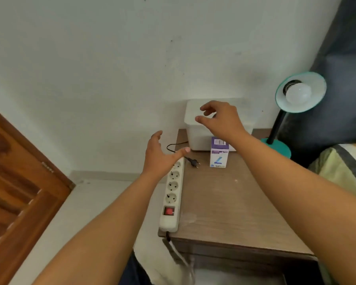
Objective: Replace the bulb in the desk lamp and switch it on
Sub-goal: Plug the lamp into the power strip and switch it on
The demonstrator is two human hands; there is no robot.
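A teal desk lamp point(275, 147) stands at the back right of the wooden bedside table point(224, 206), its shade tilted toward me with a white bulb point(298, 95) in the socket. A purple and white bulb box point(219, 152) stands upright near the table's middle back. The lamp's black plug point(194, 162) lies loose on the table beside a white power strip point(172, 192) with a red switch. My left hand point(162, 155) hovers open over the strip's far end. My right hand point(220, 118) hangs open above the box, fingers curled, holding nothing.
A white lidded bin point(195, 138) sits against the wall behind the box. A brown wooden door point(19, 192) is on the left. A bed with a striped cover point(343, 167) and dark headboard borders the table on the right.
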